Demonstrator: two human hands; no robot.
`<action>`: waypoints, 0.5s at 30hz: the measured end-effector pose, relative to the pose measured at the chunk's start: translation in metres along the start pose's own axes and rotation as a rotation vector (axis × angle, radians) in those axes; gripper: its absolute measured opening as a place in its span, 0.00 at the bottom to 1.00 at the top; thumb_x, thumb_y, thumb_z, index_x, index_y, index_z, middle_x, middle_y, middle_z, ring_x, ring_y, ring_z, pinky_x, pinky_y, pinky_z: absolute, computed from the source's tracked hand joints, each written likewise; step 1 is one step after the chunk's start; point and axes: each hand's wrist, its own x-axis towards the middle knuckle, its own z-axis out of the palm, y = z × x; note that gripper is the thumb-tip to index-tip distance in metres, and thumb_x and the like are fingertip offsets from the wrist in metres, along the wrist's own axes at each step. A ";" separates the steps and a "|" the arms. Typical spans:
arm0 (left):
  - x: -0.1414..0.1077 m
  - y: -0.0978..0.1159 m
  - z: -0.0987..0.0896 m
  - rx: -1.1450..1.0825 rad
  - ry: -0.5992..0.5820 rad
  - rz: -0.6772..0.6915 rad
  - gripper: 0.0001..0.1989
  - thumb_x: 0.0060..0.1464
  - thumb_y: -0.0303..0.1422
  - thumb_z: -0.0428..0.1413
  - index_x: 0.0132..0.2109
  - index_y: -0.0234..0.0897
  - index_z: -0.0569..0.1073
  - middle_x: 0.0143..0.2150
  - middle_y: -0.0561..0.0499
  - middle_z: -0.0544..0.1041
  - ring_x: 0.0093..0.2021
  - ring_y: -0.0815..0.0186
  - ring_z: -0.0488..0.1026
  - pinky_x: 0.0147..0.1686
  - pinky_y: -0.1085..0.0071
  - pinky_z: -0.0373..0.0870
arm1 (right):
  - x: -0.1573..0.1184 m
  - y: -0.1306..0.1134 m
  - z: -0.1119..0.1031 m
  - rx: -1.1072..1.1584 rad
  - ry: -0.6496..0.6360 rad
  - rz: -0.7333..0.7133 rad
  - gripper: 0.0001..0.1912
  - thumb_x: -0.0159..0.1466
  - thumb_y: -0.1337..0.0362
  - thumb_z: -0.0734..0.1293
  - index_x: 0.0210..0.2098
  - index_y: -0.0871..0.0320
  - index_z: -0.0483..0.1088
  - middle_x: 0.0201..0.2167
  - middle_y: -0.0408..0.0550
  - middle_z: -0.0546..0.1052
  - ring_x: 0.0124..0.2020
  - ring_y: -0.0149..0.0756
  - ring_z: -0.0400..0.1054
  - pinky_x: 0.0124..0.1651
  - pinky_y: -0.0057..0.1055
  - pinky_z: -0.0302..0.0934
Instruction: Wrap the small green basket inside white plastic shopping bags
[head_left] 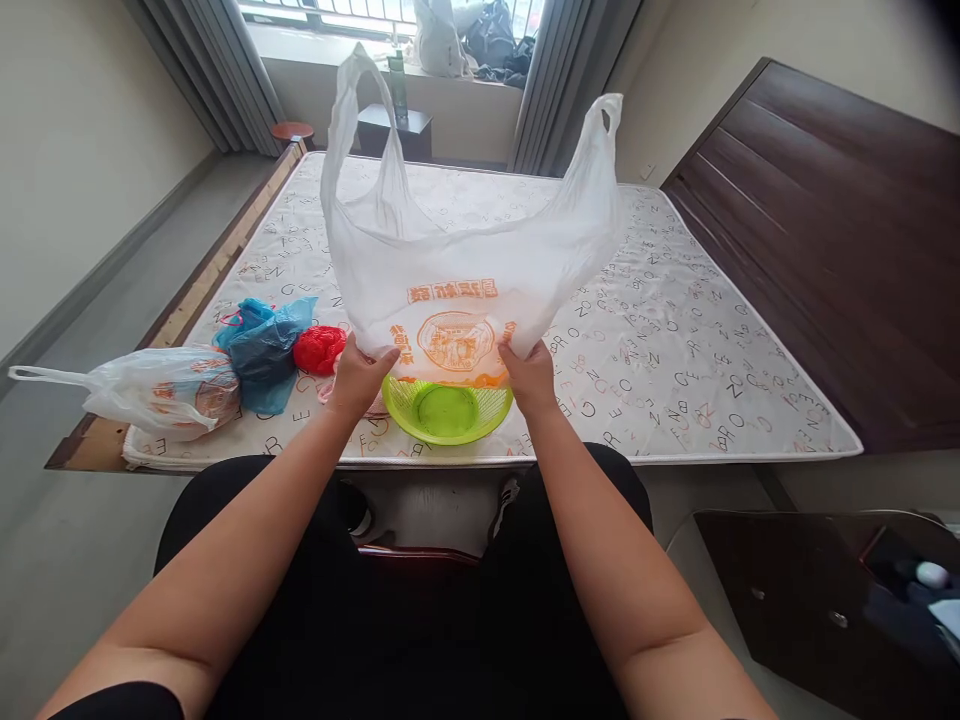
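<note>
Between my hands a white plastic bag with orange print stands spread open, its two handles pointing up and away from me. My left hand pinches its lower left side, thumb on the front. At the lower right side, my right hand grips it the same way. Just under the bag's bottom edge, a green plastic basket rests on the mattress, partly hidden by the bag. To the left of my left hand lie a crumpled red plastic bag, a blue plastic bag and another white plastic bag.
The letter-printed mattress lies before my knees, with a dark headboard on the right. Behind it stand a small nightstand with a bottle and a red stool. A dark cabinet is at lower right.
</note>
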 end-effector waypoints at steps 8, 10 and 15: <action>0.002 0.001 -0.002 0.044 0.015 -0.090 0.30 0.54 0.39 0.66 0.62 0.39 0.70 0.55 0.43 0.80 0.61 0.48 0.76 0.59 0.55 0.75 | -0.002 0.001 0.001 -0.003 0.011 0.024 0.28 0.59 0.49 0.73 0.53 0.57 0.71 0.53 0.56 0.81 0.53 0.47 0.77 0.55 0.47 0.73; 0.002 0.000 -0.003 0.022 0.013 -0.078 0.29 0.54 0.39 0.66 0.61 0.39 0.70 0.56 0.43 0.80 0.61 0.48 0.76 0.59 0.55 0.75 | -0.002 0.001 0.002 -0.024 0.012 0.034 0.27 0.59 0.49 0.73 0.53 0.57 0.71 0.53 0.57 0.81 0.53 0.47 0.77 0.54 0.47 0.74; 0.002 -0.003 -0.004 -0.024 -0.011 -0.036 0.25 0.56 0.38 0.64 0.59 0.39 0.71 0.57 0.43 0.80 0.60 0.50 0.76 0.59 0.57 0.75 | -0.001 0.001 0.002 0.002 0.012 0.057 0.26 0.58 0.50 0.74 0.51 0.57 0.72 0.52 0.55 0.82 0.51 0.47 0.78 0.53 0.45 0.74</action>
